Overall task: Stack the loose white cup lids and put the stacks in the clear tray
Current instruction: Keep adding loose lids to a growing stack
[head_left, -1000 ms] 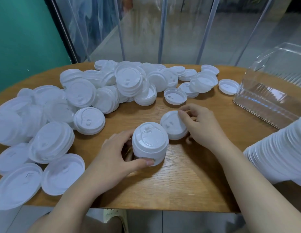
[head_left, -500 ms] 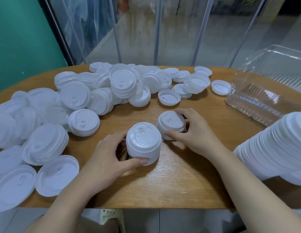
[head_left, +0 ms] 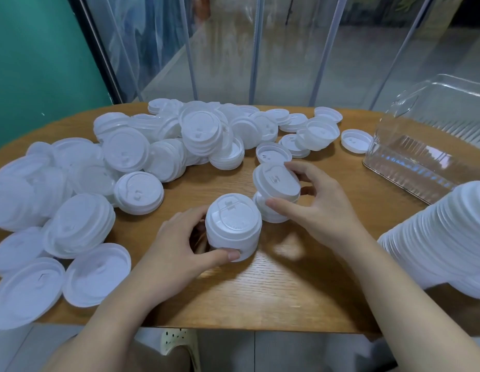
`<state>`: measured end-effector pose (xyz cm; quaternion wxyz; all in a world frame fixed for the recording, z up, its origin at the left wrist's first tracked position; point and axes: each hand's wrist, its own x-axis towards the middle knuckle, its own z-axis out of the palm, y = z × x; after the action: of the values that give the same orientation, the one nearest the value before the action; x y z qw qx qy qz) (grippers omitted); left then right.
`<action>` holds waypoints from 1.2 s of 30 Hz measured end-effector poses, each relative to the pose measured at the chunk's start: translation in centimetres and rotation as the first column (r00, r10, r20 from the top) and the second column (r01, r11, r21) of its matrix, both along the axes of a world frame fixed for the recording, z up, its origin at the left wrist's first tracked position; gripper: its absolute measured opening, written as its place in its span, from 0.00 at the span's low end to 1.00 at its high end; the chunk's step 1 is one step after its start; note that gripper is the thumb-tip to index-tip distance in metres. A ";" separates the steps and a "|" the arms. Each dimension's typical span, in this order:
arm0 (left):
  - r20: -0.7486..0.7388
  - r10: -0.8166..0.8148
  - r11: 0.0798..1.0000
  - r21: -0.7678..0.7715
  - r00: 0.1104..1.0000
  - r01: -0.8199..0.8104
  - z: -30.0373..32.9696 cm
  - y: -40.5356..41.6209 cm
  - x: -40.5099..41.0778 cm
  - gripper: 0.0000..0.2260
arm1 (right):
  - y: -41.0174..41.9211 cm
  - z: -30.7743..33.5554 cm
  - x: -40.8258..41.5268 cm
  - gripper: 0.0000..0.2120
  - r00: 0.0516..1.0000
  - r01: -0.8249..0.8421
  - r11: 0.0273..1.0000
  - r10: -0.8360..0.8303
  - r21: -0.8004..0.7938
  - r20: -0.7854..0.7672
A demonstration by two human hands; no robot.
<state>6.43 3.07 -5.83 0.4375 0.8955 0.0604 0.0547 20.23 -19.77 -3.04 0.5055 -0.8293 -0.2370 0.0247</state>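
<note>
Two hands worked near the middle of the wooden table (head_left: 273, 299). The left hand (head_left: 177, 253) curled around a short stack of lids (head_left: 233, 226) that stood on the wood, thumb pressed against its near side and fingers wrapped behind it. Just beyond and to the right of that grip, the right hand (head_left: 322, 208) pinched a tilted lid stack (head_left: 276, 181) between thumb below and fingertips at the far rim, held above another lid (head_left: 271, 214) that lay on the table under it. Half a second earlier this tilted stack had sat lower, close to the wood; it was now raised and tipped toward the left hand's stack, while the left hand's hold looked unchanged. Bare wood lay open between both grips and the table's near edge. Left of the left hand, and beyond both hands, the pile of loose lids (head_left: 131, 154) crowded the surface out to the left edge, some hanging over it. To the right of the right hand, a long stack of lids (head_left: 443, 237) lay on its side at the frame's border. Farther right and beyond, the clear tray (head_left: 410, 159) stood well apart from both grips, with a strip of free wood in between and a single upturned lid (head_left: 355, 140) just beside its left wall.
</note>
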 end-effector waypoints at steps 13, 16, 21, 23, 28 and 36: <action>-0.014 0.004 0.999 0.035 1.000 -0.003 -0.3 0.2 0.2 0.28 | 2.9 -0.3 -3.1 0.33 0.950 -0.293 0.948 0.303 -0.127 0.069; -0.011 -0.010 0.999 0.036 1.000 0.011 -0.3 0.2 0.3 0.28 | 2.8 -0.4 -3.1 0.34 0.947 -0.298 0.944 0.312 -0.144 0.080; 0.004 -0.017 0.999 0.034 1.000 0.017 -0.1 0.2 0.2 0.30 | 2.4 -0.2 -3.1 0.36 0.938 -0.311 0.929 0.334 -0.200 0.092; 0.002 -0.020 0.999 0.036 1.000 0.020 -0.1 0.2 0.2 0.30 | 2.4 -0.3 -3.1 0.37 0.939 -0.309 0.926 0.333 -0.215 0.087; -0.003 -0.013 0.999 0.035 1.000 0.013 0.0 0.2 0.2 0.31 | 2.1 0.0 -2.9 0.40 0.948 -0.298 0.935 0.313 -0.190 0.054; -0.018 0.002 1.000 -0.003 1.000 -0.002 0.0 0.2 0.2 0.32 | 0.2 -0.9 1.3 0.30 0.989 -0.092 0.963 0.118 -0.252 0.092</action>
<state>6.62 3.24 -5.88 0.4381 0.8953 0.0651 0.0471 21.55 -19.61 -3.94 0.3830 -0.8721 -0.3022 0.0366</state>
